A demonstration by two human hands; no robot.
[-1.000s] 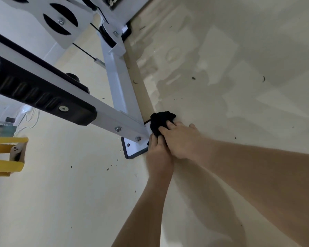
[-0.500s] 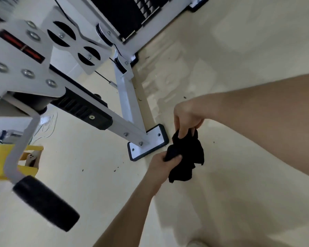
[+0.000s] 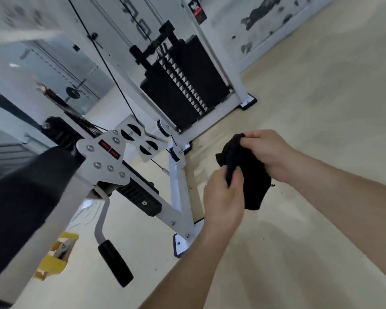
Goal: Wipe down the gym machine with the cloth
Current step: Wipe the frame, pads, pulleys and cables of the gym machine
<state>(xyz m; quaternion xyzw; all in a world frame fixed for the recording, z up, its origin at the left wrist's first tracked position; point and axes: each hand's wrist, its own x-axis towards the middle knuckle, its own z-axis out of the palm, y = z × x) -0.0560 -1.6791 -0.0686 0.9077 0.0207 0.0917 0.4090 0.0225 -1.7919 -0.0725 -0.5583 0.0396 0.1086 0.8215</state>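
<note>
As viewed from the head camera, shows the cloth [image 3: 254,181] bunched in mid-air between both hands, touching no part of the gym machine [image 3: 103,160]. Grips a lower fold with the left hand [image 3: 224,197], fingers and thumb curled round it. Pinches the upper edge with the right hand [image 3: 267,150], thumb against fingertips, just beyond and to the right of the left hand. Hangs slack, long axis running from the right fingertips down past the left thumb. Looks like a regrip or refold, though cannot be told for sure from so dark and crumpled a mass.

Places the machine wholly to the left of both hands. Puts the white base rail [image 3: 178,186] nearest, just left of the left hand, long axis running from the foot plate [image 3: 181,243] beside the left wrist away toward the weight stack [image 3: 183,85] far beyond the fingertips. Makes the left hand the nearer one to the metal, with the right hand farther out over the floor [image 3: 310,219].

Calls, by this judgement, for a short leftward carry of the cloth, then strokes along the rail's length rather than across it. Leaves the black-gripped handle [image 3: 115,262] and seat pad [image 3: 20,208] well to the left, beyond the rail.
</note>
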